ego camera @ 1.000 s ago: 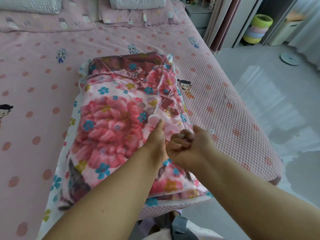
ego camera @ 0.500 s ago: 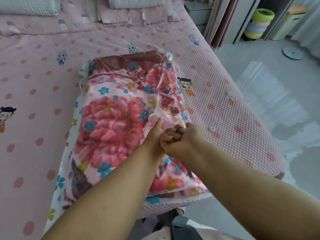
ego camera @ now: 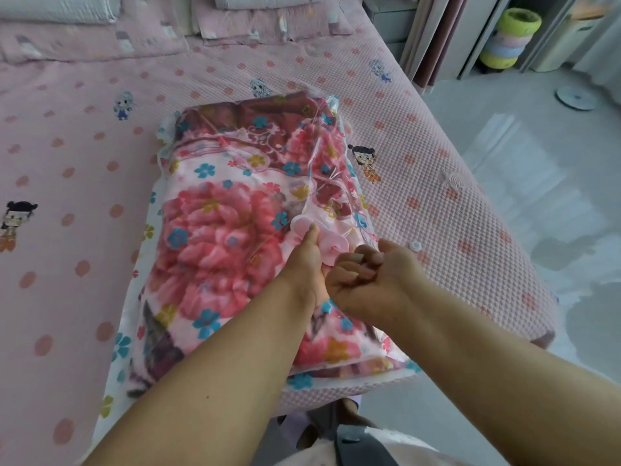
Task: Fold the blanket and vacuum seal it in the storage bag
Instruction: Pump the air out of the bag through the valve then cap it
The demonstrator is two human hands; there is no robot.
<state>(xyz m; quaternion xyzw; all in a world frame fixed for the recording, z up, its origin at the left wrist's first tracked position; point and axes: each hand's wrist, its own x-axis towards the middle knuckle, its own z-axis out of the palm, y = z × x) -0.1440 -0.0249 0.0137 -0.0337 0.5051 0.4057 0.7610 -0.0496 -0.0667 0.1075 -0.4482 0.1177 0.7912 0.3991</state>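
Your bed [ego camera: 100,136] fills most of the view under a pink dotted cover, its head end cut off at the top edge along with the pillows [ego camera: 60,8]. On it, near the right-hand edge of the mattress, lies the storage bag [ego camera: 141,317], clear plastic with small printed flowers, and inside it the folded blanket [ego camera: 218,237] with its big pink bloom. Your forearms hide the near right part of the bag, so you cannot tell how its closing edge sits.

Your left hand [ego camera: 307,264] rests on top of the bag, thumb stretched forward and touching the pink round valve [ego camera: 331,245]; the other fingers are tucked out of sight beneath the palm, so their pose cannot be told. Your right hand [ego camera: 369,277] sits just beside it, fingers [ego camera: 356,264] curled tightly together at the valve's near rim; whether they pinch anything is hidden.

A small white cap [ego camera: 415,245] lies on the bed cover just right of your right hand, apart from the bag.
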